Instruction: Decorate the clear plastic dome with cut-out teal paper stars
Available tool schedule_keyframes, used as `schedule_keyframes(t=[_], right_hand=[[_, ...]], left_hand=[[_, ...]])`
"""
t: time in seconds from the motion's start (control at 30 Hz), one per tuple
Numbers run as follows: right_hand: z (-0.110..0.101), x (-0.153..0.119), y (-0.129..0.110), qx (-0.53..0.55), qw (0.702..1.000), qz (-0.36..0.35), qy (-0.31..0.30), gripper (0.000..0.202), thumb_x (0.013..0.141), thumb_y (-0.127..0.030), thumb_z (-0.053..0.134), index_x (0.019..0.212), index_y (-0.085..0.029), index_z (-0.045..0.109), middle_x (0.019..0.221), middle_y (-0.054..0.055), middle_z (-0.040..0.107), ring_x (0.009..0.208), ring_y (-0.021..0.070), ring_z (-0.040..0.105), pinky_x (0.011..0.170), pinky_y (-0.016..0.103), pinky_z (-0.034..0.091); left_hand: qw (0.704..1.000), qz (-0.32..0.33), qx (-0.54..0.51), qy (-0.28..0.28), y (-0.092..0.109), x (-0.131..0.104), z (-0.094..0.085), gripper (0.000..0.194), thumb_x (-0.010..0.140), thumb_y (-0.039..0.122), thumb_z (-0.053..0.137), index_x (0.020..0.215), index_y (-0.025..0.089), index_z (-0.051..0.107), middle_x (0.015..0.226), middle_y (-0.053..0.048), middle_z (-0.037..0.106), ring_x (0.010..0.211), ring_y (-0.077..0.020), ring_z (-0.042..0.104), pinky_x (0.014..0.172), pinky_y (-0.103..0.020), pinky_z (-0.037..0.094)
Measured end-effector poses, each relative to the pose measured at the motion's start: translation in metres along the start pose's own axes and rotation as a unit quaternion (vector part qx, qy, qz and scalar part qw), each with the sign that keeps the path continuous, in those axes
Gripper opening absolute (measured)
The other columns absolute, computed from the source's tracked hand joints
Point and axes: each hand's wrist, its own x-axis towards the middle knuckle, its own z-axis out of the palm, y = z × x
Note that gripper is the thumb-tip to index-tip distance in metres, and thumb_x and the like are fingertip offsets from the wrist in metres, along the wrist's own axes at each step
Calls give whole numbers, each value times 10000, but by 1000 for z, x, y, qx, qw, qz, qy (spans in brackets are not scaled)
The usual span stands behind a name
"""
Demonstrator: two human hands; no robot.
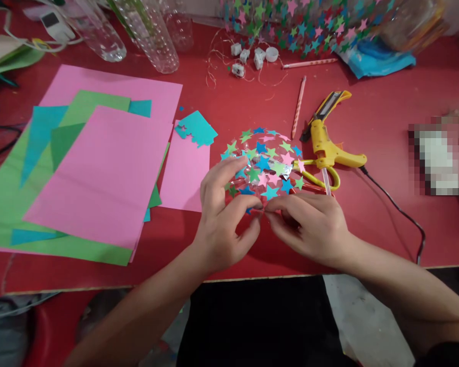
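Note:
A clear, rounded plastic piece (263, 163) covered with pink, green and blue paper stars rests near the table's front edge. My left hand (224, 219) curves around its left side, with fingers on top and the thumb and another finger pinched at its lower rim. My right hand (309, 224) is closed too, its thumb and fingertip meeting the left fingertips at that rim. What lies between the fingertips is too small to make out. Just beyond my right hand are yellow-handled scissors (334, 178) and a yellow glue gun (321, 145).
Pink paper (103, 173) and green sheets pile up at the left, beside a cut turquoise scrap (197, 128). Clear bottles (156, 41), a star-covered bottle (302, 23), pencils (299, 107) and a blue packet (378, 58) lie at the back. A black cable (398, 206) runs right.

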Motion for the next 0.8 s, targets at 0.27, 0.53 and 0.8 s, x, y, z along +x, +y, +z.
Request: schedule_keyframes(t=[0.27, 0.53, 0.8], right_hand=[[-2, 0, -3, 24, 999, 44, -4, 83, 881, -149, 576, 822, -158, 633, 573, -50, 555, 487, 68, 471, 486, 194, 376], [-1, 1, -5, 33, 996, 80, -19, 95, 892, -190, 564, 827, -173, 632, 568, -56, 553, 472, 65, 456, 486, 189, 364], [0, -1, -4, 16, 995, 92, -18, 83, 897, -208, 562, 855, -192, 632, 568, -55, 560, 478, 68, 497, 492, 193, 369]], left_hand=[[999, -9, -30, -12, 3, 3, -4, 104, 862, 196, 578, 956, 240, 574, 1477, -62, 393, 1400, -318, 391, 1160, -579, 390], [999, -18, -38, -12, 2, 4, -5, 54, 896, 176, 586, 907, 228, 600, 1485, -64, 405, 1408, -305, 389, 1159, -581, 375], [999, -28, -32, -4, -1, 4, -1, 46, 915, 208, 576, 892, 240, 600, 1506, -35, 398, 1416, -306, 387, 1151, -596, 380]])
